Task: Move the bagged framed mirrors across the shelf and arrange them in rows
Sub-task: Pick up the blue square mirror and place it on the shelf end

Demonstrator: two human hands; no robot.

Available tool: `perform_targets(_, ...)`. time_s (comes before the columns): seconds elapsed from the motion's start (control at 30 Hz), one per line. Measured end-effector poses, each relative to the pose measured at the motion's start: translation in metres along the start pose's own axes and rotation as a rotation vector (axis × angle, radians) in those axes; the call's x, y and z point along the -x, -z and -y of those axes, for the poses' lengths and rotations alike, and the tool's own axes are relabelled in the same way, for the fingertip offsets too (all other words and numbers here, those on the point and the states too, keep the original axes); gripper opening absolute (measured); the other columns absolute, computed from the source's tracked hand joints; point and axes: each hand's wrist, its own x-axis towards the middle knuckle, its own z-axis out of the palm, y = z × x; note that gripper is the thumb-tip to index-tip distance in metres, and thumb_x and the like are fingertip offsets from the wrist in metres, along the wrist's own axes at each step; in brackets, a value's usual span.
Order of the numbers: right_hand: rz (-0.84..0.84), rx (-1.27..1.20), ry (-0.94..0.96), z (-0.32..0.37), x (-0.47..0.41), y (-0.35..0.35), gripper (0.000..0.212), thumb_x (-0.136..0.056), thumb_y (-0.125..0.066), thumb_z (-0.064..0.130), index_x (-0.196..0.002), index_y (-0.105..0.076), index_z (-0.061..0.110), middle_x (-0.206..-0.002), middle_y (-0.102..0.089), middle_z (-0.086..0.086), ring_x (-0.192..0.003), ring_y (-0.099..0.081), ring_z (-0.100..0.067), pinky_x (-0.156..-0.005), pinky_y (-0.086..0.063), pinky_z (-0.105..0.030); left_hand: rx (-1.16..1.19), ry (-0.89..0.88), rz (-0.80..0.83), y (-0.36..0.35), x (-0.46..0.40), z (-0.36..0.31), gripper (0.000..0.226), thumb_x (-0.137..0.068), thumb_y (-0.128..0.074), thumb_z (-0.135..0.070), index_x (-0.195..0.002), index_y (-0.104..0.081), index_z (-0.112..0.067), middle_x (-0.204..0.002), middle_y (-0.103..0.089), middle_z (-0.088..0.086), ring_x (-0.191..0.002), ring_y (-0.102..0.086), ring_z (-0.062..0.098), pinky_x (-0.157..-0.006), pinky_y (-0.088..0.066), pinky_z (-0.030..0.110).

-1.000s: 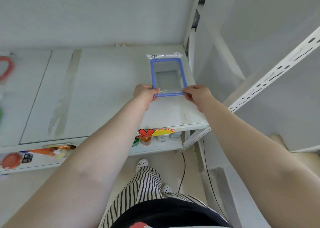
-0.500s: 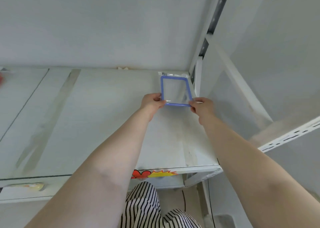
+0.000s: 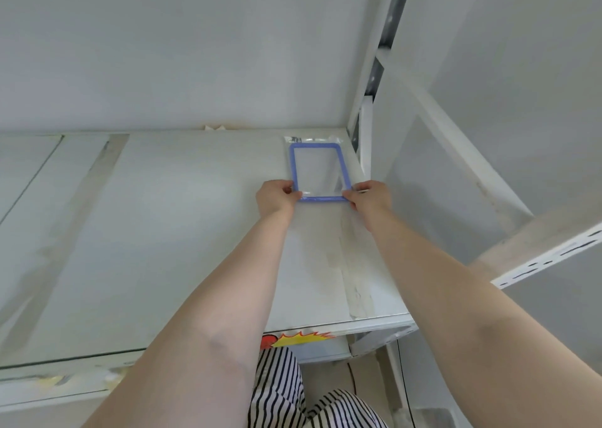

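Observation:
A blue-framed mirror in a clear plastic bag lies flat in the far right corner of the white shelf, its bag top touching the back wall. My left hand pinches the near left corner of the frame. My right hand pinches the near right corner. Both arms reach forward over the shelf.
A white upright post stands just right of the mirror. Strips of tape run across the shelf board. A red and yellow sticker marks the front edge. A perforated white rail crosses at the right.
Both hands have pushed the bagged mirror farther back into the right corner until its top reaches the wall. The view has tilted up, so the lower shelves have dropped out of sight.

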Motion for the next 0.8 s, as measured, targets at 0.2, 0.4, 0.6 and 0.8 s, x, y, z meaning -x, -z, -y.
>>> perform_targets(0.2,-0.027,0.038,-0.008,0.001,-0.002,0.003,0.021,-0.075,-0.079,0.014,-0.087,-0.062,0.014,-0.086,-0.064,-0.008,-0.075,-0.057,-0.023,-0.074,-0.051,-0.031,0.016,-0.001,-0.011,-0.006,0.001,0.002,0.037,-0.082,-0.070,-0.012,-0.119,-0.066,-0.010,-0.113,-0.069,0.011,-0.105,-0.065,0.024,-0.094,-0.046,0.025)
perform_targets(0.4,-0.030,0.068,0.000,-0.002,-0.007,0.004,0.020,-0.075,-0.079,0.016,-0.083,-0.061,0.015,-0.085,-0.064,-0.007,-0.076,-0.059,-0.023,-0.079,-0.053,-0.033,0.012,0.002,-0.014,-0.011,-0.002,0.002,0.037,-0.083,-0.069,-0.012,-0.119,-0.065,-0.011,-0.112,-0.069,0.010,-0.103,-0.065,0.023,-0.090,-0.043,0.020)
perform_targets(0.6,-0.024,0.109,-0.012,0.001,-0.007,0.005,0.026,-0.077,-0.078,0.020,-0.097,-0.064,0.012,-0.094,-0.063,-0.007,-0.084,-0.058,-0.023,-0.085,-0.052,-0.034,-0.006,-0.008,-0.015,-0.010,-0.003,0.002,0.038,-0.083,-0.069,-0.013,-0.120,-0.063,-0.008,-0.112,-0.068,0.012,-0.105,-0.064,0.025,-0.090,-0.042,0.020)
perform_targets(0.8,-0.046,0.192,0.002,0.013,0.016,0.020,0.047,-0.084,-0.071,0.030,-0.122,-0.053,0.009,-0.128,-0.054,-0.011,-0.102,-0.056,-0.026,-0.084,-0.046,-0.032,-0.092,-0.050,0.021,0.008,0.007,-0.011,0.043,-0.085,-0.067,-0.019,-0.126,-0.058,-0.009,-0.122,-0.064,0.011,-0.110,-0.061,0.025,-0.094,-0.044,0.028)
